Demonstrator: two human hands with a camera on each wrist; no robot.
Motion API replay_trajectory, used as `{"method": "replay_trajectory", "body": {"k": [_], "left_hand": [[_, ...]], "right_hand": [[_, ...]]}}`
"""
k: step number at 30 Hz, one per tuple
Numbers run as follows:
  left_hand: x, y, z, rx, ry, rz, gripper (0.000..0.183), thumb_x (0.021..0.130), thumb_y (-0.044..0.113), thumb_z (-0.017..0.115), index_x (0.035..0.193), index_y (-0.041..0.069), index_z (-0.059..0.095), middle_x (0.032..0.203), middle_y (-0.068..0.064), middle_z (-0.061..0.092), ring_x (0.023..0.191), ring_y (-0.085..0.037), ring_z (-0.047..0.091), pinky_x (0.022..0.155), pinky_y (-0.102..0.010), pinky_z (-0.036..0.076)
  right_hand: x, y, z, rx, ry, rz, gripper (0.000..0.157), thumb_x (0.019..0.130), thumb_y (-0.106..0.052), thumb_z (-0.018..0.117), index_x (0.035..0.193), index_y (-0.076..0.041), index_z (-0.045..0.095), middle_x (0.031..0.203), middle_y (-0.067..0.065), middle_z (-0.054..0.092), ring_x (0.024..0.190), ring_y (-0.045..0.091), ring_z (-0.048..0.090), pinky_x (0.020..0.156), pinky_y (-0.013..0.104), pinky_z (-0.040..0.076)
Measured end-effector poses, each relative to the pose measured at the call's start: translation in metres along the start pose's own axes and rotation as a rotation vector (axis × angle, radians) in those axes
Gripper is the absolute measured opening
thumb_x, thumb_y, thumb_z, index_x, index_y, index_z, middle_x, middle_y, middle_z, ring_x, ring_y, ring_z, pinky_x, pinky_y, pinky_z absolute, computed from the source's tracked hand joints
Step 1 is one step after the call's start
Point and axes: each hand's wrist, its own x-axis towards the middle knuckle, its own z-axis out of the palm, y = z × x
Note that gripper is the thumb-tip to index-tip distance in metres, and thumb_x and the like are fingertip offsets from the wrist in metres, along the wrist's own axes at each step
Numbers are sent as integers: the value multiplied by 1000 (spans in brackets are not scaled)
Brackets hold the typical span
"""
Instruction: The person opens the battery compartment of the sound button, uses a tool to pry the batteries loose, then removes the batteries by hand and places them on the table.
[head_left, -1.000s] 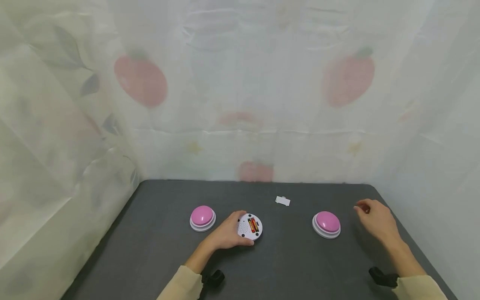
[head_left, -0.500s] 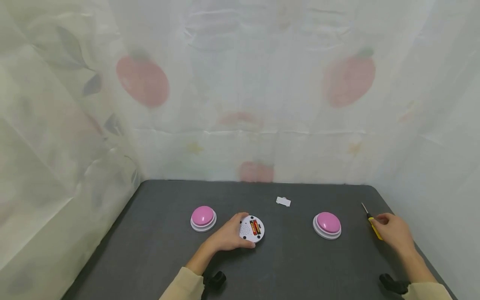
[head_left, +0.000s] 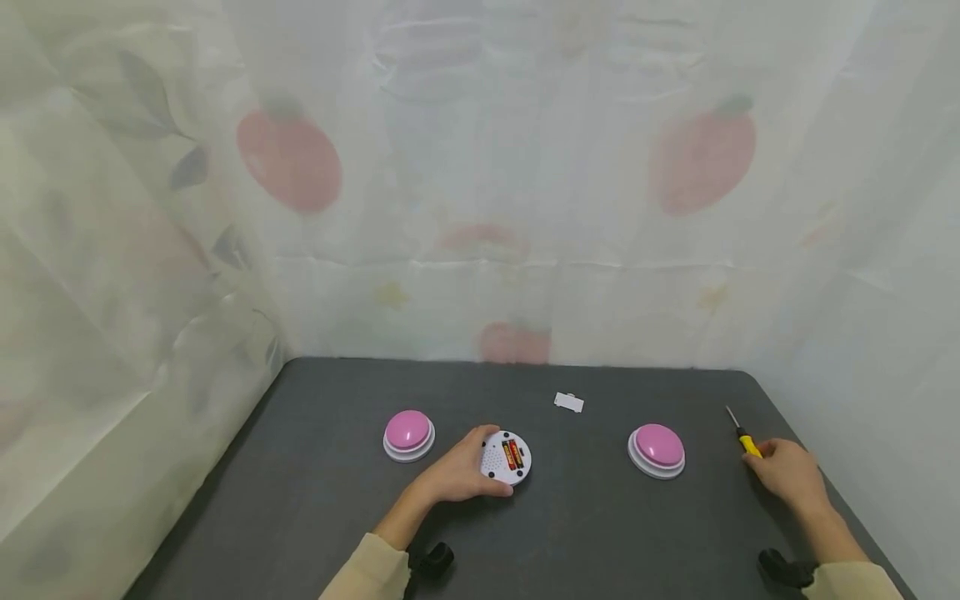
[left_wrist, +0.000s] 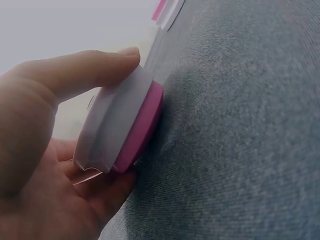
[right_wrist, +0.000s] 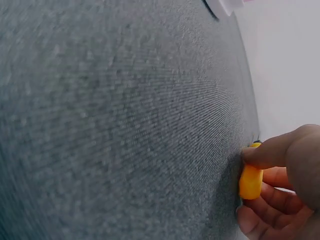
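Note:
My left hand (head_left: 459,471) grips a round white push button (head_left: 491,458) by its sides, thumb and fingers at opposite edges. Its underside faces up, showing two red-and-gold batteries (head_left: 513,455) in an uncovered compartment. In the left wrist view its pink dome (left_wrist: 142,130) points towards the table. Far to the right, my right hand (head_left: 789,475) pinches the yellow handle of a screwdriver (head_left: 748,444) between thumb and fingers. The metal shaft points away from me and to the left. Close over the tabletop, the yellow handle (right_wrist: 251,181) shows in the right wrist view.
Two more pink-domed push buttons stand upright, one left (head_left: 407,431) and one right (head_left: 658,447) of the held one. A small white battery cover (head_left: 569,402) lies towards the back of the dark grey table (head_left: 585,533). Printed curtains enclose the table's back and sides.
My right hand has drawn back towards me and slightly right, bringing the screwdriver into sight, and its fingers have shifted on the handle. The left hand keeps its hold on the push button.

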Motion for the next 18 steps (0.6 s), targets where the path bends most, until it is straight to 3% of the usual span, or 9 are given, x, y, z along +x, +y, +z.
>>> {"method": "replay_trajectory", "body": {"k": [9, 18], "left_hand": [[2, -1, 0, 18, 8, 11, 98, 73, 39, 89, 149, 2, 39, 140, -14, 50, 118, -24, 51, 103, -46, 41], [0, 0, -1, 22, 12, 9, 98, 73, 37, 89, 149, 1, 39, 140, -15, 50, 118, -25, 51, 103, -47, 41]], "right_hand": [[-6, -21, -4, 78, 156, -51, 36, 92, -14, 61, 104, 20, 63, 91, 30, 65, 73, 34, 61, 58, 38, 47], [-12, -50, -1, 124, 236, -104, 34, 94, -15, 63, 105, 17, 64, 89, 25, 64, 74, 31, 58, 57, 34, 43]]}}
